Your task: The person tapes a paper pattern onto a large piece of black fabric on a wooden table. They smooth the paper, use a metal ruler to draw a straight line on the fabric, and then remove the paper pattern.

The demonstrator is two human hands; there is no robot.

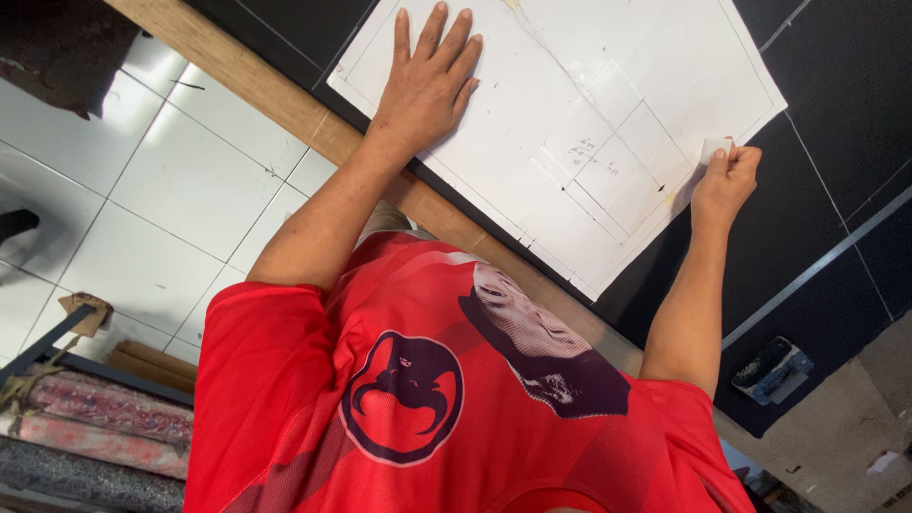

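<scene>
Head view shows a large white paper sheet (570,104) with faint ruled lines lying on a black table (807,228), its near corner close to the wooden table edge (285,95). One hand (427,81) lies flat, fingers spread, on the sheet; the other hand (724,180) pinches a small white chalk piece (714,149) at the sheet's edge. Fabric rolls (95,427) lie on the tiled floor (171,180).

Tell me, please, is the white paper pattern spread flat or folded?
Spread flat: the paper lies open on the black cloth, the left hand pressing it.
</scene>
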